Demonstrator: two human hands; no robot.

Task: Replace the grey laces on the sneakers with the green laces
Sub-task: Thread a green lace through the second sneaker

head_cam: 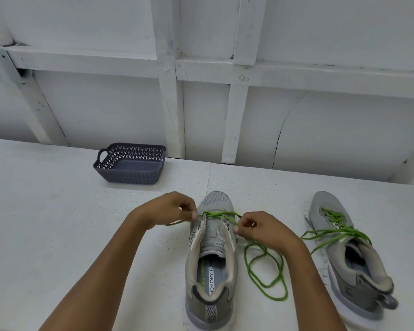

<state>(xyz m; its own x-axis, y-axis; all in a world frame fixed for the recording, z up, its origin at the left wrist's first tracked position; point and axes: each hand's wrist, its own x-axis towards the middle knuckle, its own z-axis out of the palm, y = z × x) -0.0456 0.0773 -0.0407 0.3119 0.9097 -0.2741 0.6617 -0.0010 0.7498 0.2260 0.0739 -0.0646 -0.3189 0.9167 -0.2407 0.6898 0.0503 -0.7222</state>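
One wide-angle camera, worn on my head, looks forward and down over the white worktop [58,223] to the panelled wall [320,115] behind; my left hand [167,209] and right hand [261,228] sit close, low centre in the frame.

On bench [58,235]: basket [129,179] at back left, near wall [332,130]; sneaker [210,295] front centre; second sneaker [354,290] to its right, apart; lace [281,299] coiled between them.
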